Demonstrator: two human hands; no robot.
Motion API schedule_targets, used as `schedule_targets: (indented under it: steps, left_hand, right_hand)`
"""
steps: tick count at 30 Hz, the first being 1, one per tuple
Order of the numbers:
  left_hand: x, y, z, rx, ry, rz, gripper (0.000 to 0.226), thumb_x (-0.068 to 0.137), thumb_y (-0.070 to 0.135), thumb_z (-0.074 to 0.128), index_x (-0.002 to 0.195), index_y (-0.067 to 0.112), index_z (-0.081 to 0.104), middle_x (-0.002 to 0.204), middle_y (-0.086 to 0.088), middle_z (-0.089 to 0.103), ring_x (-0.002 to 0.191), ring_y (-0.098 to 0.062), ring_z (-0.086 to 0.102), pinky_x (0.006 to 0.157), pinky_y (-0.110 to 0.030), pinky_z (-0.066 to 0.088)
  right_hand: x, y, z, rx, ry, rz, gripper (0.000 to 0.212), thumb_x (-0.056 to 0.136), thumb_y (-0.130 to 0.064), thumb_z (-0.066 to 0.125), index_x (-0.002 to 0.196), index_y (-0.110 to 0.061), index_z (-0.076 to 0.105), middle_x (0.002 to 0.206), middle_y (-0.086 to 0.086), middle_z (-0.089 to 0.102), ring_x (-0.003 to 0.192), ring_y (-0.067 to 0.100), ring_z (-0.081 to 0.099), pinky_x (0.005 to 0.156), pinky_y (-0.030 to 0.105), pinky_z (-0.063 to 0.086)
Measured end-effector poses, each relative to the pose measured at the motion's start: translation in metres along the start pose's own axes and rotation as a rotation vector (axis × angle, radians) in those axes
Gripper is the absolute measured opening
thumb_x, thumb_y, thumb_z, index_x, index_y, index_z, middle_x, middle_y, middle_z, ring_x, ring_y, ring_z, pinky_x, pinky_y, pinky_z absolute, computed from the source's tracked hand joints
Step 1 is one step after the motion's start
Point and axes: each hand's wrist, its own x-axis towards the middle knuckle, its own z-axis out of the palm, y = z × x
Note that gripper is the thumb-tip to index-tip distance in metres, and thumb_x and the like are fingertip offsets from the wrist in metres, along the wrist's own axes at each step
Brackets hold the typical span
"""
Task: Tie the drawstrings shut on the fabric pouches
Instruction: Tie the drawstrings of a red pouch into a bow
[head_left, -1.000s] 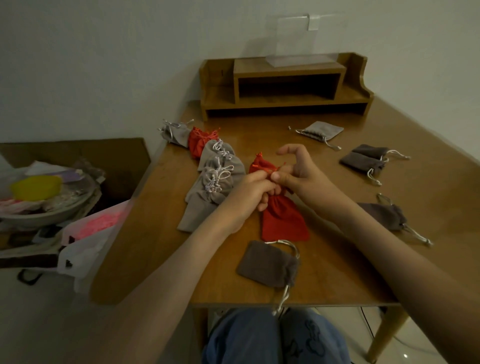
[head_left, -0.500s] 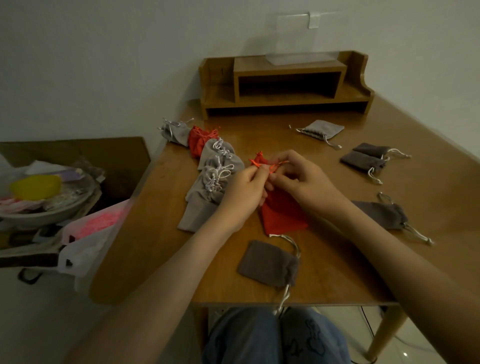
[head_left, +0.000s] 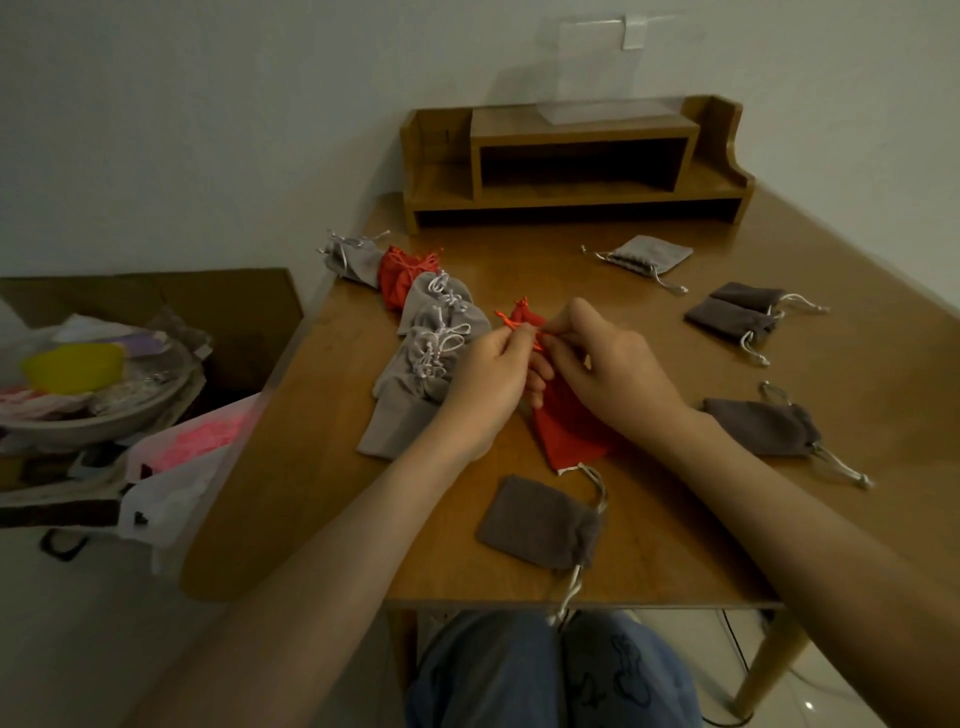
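**A:** On the wooden table, right of the tied grey pouches lined up at centre left, the red pouch lies flat at mid-frame with its gathered neck toward the top of the picture. How do we finish this knot well?

**B:** The left hand and right hand each pinch the orange drawstrings at that neck. We would keep both cords taut, pull them apart evenly, and seat the knot hard against the gathers.

**A:** And what can we not make out?

**B:** The right wrist covers part of the red fabric. At lower centre, the cord of the dark grey pouch hangs over the table edge, and its tip is hard to pick out. The knot itself sits behind the fingers, so we cannot tell whether a loop has closed
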Motion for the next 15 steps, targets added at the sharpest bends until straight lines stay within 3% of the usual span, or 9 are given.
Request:
schedule_targets:
  steps: [4, 9, 12, 15]
  left_hand:
    - [0.0015, -0.0007, -0.0038, 0.012, -0.012, -0.006, 0.029, 0.102, 0.021, 0.041, 0.079, 0.012, 0.056, 0.060, 0.004, 0.057, 0.046, -0.008, 0.050, 0.050, -0.026, 0.042]
    - [0.0003, -0.0006, -0.0030, -0.001, -0.054, 0.014, 0.029, 0.100, 0.020, 0.047, 0.074, 0.012, 0.056, 0.059, 0.006, 0.057, 0.047, -0.007, 0.050, 0.051, -0.025, 0.042]
    - [-0.0005, 0.0026, -0.0040, -0.104, -0.045, -0.010, 0.026, 0.100, 0.018, 0.048, 0.077, 0.011, 0.059, 0.057, 0.005, 0.053, 0.047, -0.005, 0.048, 0.047, -0.021, 0.039]
    - [-0.0028, 0.0049, -0.0059, -0.140, -0.049, 0.018, 0.021, 0.098, 0.019, 0.052, 0.081, 0.009, 0.061, 0.057, 0.002, 0.046, 0.045, -0.005, 0.040, 0.039, -0.018, 0.031]
  right_hand:
    - [0.0006, -0.0013, -0.0060, -0.016, 0.007, 0.019, 0.005, 0.094, -0.009, 0.053, 0.096, -0.005, 0.053, 0.086, 0.002, 0.059, 0.076, 0.006, 0.047, 0.065, 0.014, 0.038]
    - [0.0015, -0.0018, -0.0052, 0.007, 0.041, 0.047, 0.010, 0.094, -0.014, 0.055, 0.102, -0.008, 0.054, 0.089, 0.003, 0.055, 0.080, 0.008, 0.047, 0.067, 0.022, 0.040]
    - [0.0026, -0.0071, -0.0061, 0.338, -0.014, 0.167, 0.039, 0.091, -0.015, 0.062, 0.122, -0.013, 0.038, 0.087, -0.003, 0.056, 0.077, 0.006, 0.055, 0.069, 0.015, 0.043]
    - [0.0034, -0.0094, -0.0040, 0.692, -0.137, 0.325, 0.050, 0.088, -0.009, 0.064, 0.120, -0.025, 0.030, 0.084, 0.002, 0.059, 0.073, 0.005, 0.059, 0.071, 0.020, 0.047]
